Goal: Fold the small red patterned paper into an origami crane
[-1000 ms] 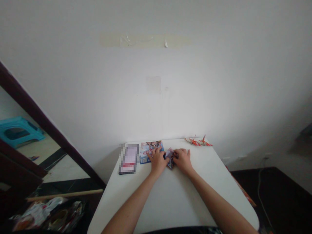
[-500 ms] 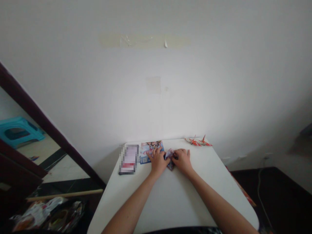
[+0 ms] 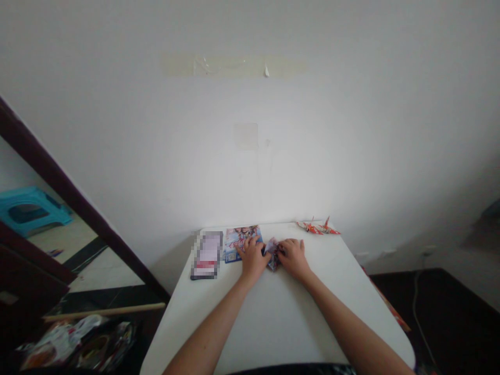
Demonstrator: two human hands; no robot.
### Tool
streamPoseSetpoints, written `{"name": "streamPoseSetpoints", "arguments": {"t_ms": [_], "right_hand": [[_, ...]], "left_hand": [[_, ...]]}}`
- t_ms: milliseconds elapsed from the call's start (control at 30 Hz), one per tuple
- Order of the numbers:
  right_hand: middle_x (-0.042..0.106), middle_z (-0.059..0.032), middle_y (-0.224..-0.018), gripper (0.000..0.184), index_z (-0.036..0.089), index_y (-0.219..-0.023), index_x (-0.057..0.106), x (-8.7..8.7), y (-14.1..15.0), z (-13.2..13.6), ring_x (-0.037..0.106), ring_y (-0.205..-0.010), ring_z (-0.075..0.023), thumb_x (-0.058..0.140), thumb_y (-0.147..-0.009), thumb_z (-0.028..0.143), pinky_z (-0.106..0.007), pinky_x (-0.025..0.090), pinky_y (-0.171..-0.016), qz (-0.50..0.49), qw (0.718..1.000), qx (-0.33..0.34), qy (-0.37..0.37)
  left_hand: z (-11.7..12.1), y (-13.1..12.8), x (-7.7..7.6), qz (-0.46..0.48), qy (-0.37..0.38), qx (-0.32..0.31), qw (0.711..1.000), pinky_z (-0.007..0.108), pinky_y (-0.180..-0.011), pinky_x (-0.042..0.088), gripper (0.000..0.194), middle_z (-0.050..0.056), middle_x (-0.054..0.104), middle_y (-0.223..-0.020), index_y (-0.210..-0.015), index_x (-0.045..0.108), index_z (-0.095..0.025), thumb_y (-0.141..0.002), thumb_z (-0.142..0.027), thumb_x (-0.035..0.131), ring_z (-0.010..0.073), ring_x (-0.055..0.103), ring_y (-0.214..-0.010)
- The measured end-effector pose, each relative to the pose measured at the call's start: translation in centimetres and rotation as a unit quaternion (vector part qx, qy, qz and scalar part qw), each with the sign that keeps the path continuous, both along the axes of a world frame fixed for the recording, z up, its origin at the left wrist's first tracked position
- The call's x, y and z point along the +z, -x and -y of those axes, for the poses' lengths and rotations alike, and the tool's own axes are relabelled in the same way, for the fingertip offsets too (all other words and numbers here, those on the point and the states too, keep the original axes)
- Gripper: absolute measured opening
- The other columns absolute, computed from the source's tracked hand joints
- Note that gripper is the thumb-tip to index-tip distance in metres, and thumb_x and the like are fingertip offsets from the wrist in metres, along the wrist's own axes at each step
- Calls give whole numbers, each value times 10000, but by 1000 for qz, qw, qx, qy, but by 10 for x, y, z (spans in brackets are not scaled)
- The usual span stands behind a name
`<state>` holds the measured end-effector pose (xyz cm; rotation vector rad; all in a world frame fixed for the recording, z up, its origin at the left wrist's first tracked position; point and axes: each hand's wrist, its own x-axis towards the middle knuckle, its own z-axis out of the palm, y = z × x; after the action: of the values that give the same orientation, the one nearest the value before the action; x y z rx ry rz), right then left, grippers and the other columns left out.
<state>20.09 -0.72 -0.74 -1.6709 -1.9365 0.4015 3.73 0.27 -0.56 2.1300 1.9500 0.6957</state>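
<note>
Lilac and dark-patterned, the folded paper sits between both hands, toward the far side of the white table. The right hand, fingers curled, pinches its right side. The left hand lies half-spread over a colourful leaflet, thumb at the paper's left edge; whether it grips, I cannot tell. Red-and-white origami rests near the far right corner.

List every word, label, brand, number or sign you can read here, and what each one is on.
None can be read.
Leaflet: red lettering, too small and blurred.
Phone: screen pixelated, nothing legible.
Folded paper: printed; any lettering too small.
Paper cranes: patterned, no readable text.
</note>
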Motion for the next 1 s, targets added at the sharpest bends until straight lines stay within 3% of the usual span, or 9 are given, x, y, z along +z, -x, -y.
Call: {"name": "streamPoseSetpoints", "arguments": {"t_ms": [267, 600, 1000], "right_hand": [[667, -69, -1275, 449, 280, -1204, 709, 1, -29, -1, 464, -1350, -270, 615, -777, 179, -521, 210, -1207, -43, 996, 74, 14], [672, -73, -1253, 340, 281, -1137, 731, -9, -29, -6, 502, -1307, -276, 707, -798, 270, -553, 190, -1204, -35, 996, 84, -12], [681, -53, -1210, 265, 296, -1074, 743, -5, -20, -4, 508, -1255, -270, 730, -815, 348, -577, 182, -1184, 16, 998, 51, -24]], "left_hand": [[1, 1, -1, 0, -3, -5, 1000, 747, -1199, 97, 158, 60, 567, -1480, -946, 742, -254, -825, -265, 641, 348, 389, -1428], [0, 2, -5, -7, -16, -11, 1000, 765, -1186, 87, 149, 59, 567, -1477, -941, 733, -254, -836, -263, 628, 350, 376, -1436], [3, 4, 1, 4, -4, -27, 1000, 792, -1169, 105, 135, 46, 579, -1469, -953, 731, -262, -852, -259, 640, 355, 389, -1430]]}}
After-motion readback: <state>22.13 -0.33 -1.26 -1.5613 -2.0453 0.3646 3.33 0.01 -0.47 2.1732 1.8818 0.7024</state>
